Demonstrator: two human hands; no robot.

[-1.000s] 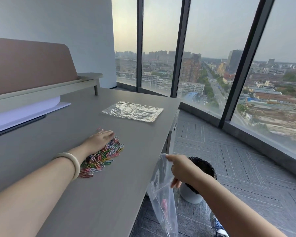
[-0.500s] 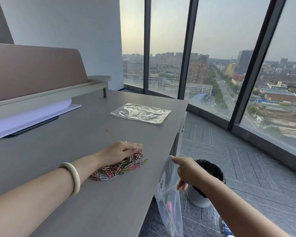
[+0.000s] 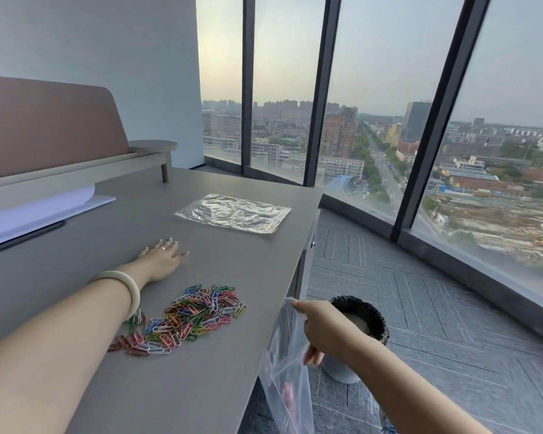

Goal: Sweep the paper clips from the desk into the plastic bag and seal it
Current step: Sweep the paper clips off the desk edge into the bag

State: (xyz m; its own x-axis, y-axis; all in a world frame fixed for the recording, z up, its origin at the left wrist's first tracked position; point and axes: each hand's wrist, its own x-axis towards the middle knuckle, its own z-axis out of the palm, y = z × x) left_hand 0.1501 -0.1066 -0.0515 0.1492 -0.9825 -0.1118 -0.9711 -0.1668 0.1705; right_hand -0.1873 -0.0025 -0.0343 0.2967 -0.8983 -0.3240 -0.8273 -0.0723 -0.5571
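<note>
A pile of coloured paper clips [image 3: 188, 314] lies on the grey desk [image 3: 176, 386], a short way in from its right edge. My left hand [image 3: 162, 260] rests flat on the desk beyond the pile, fingers spread, holding nothing. My right hand [image 3: 322, 332] pinches the top rim of a clear plastic bag [image 3: 287, 383] that hangs just off the desk's right edge. A few pink clips show inside the bag near its bottom.
A second clear plastic bag [image 3: 232, 213] lies flat on the desk further back. White paper [image 3: 38, 211] sits under a raised shelf at the left. A bin [image 3: 362, 327] with a dark rim stands on the floor beside the desk. Tall windows are behind.
My left hand pushed the pile right toward the desk edge, then lifted off it and moved back to the far side of the clips. The right hand keeps holding the bag.
</note>
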